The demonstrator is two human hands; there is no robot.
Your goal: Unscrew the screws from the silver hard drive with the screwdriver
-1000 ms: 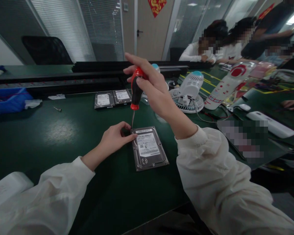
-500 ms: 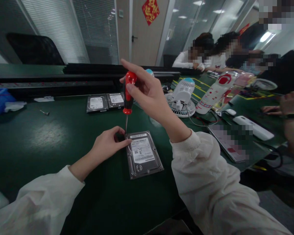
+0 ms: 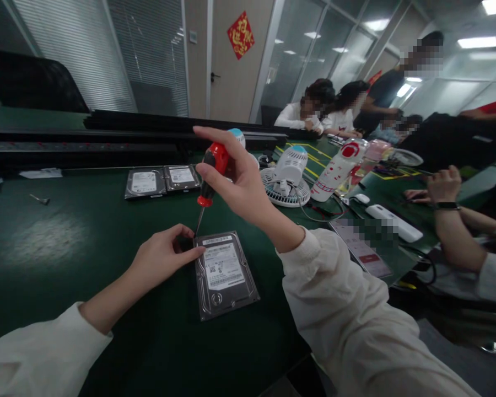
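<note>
A hard drive (image 3: pixel 228 298) with a white label lies flat on the green table in front of me. My left hand (image 3: pixel 159 256) grips its far left corner, thumb on the label and fingers curled by the edge. In my right hand (image 3: pixel 242 182) is a red and black screwdriver (image 3: pixel 206 194), held between thumb and fingers with the index finger stretched out past the handle. Its shaft slants down to that same corner, top leaning right. The tip is small and close to my left fingers, so whether it sits in a screw I cannot tell.
Two more hard drives (image 3: pixel 145 183) lie farther back. Rightward stand a white fan (image 3: pixel 289 179), a patterned bottle (image 3: pixel 334 173), a tablet (image 3: pixel 361 248) and a white power strip (image 3: pixel 394 223). A small screw-like piece (image 3: pixel 41 199) lies left. Another person's arm (image 3: pixel 458 231) rests at the right.
The screwdriver has gone from nearly upright to leaning right at its top, as my right hand turned. My left hand keeps its place on the drive. The whole view has shifted.
</note>
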